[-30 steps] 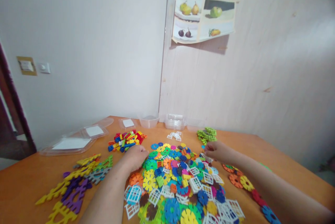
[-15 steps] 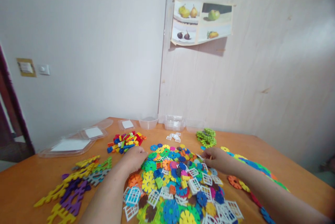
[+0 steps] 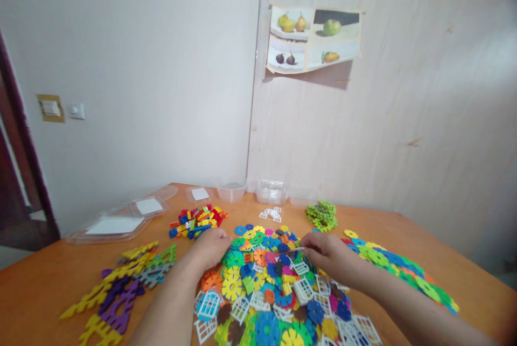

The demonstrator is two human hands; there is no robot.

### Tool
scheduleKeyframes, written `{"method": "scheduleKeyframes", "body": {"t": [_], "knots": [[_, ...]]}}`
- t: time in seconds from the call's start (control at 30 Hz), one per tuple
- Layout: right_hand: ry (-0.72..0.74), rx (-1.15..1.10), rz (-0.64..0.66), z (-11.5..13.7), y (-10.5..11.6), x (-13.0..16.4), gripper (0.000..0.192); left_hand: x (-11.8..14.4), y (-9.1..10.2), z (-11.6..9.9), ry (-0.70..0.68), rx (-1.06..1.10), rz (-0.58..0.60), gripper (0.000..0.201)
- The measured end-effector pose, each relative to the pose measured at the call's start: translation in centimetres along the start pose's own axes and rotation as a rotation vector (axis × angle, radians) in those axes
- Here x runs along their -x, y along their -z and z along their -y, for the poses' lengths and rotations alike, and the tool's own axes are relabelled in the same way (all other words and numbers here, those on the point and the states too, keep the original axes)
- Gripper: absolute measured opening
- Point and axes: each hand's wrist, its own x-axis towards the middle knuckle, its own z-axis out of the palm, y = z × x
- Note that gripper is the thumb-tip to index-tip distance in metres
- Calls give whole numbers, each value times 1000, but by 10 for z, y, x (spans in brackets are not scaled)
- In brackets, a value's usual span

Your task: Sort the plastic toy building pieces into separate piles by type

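A big heap of coloured plastic discs and white window-shaped pieces [image 3: 278,292] covers the orange table [image 3: 48,286] in front of me. My left hand [image 3: 212,246] rests with curled fingers on the heap's left edge, next to a green disc. My right hand [image 3: 325,251] lies over the middle of the heap and pinches a small white piece at its fingertips. Both forearms reach in from the bottom of the view.
A small pile of coloured bricks [image 3: 197,219] lies behind my left hand. Long yellow, purple and green pieces [image 3: 117,286] are at left. Green discs [image 3: 322,214], a few white pieces [image 3: 270,213], clear tubs [image 3: 270,191] and lids [image 3: 117,222] sit at the back. Discs [image 3: 399,270] spread along the right.
My right hand has slid leftward from the heap's right rim to over its middle, uncovering the spread of discs on the right. My left hand has hardly moved.
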Motion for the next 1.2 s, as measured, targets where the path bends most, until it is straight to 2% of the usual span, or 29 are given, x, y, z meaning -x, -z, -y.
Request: {"method": "scheduleKeyframes", "body": {"t": [0.27, 0.47, 0.57, 0.7, 0.83, 1.0, 1.2], "knots": [[-95, -242, -42, 2, -4, -9, 34, 6, -1, -4, -37, -8, -8, 24], [-147, -328, -103, 6, 0, -19, 31, 5, -1, -5, -85, -52, -36, 22], [-207, -466, -150, 4, -4, -35, 28, 3, 0, -4, -111, -86, -55, 21], [-383, -674, -112, -1, -14, -67, 20, 2, -1, -3, -111, -92, -77, 19], [-412, -743, -85, -2, -20, -100, 12, 4, -1, -3, -97, -73, -66, 17], [-373, -762, -129, -4, -19, -121, 13, 6, -1, -5, -83, -64, -53, 19], [-334, -573, -42, -7, -20, -100, 6, 6, -1, -6, -91, -72, -75, 17]]}}
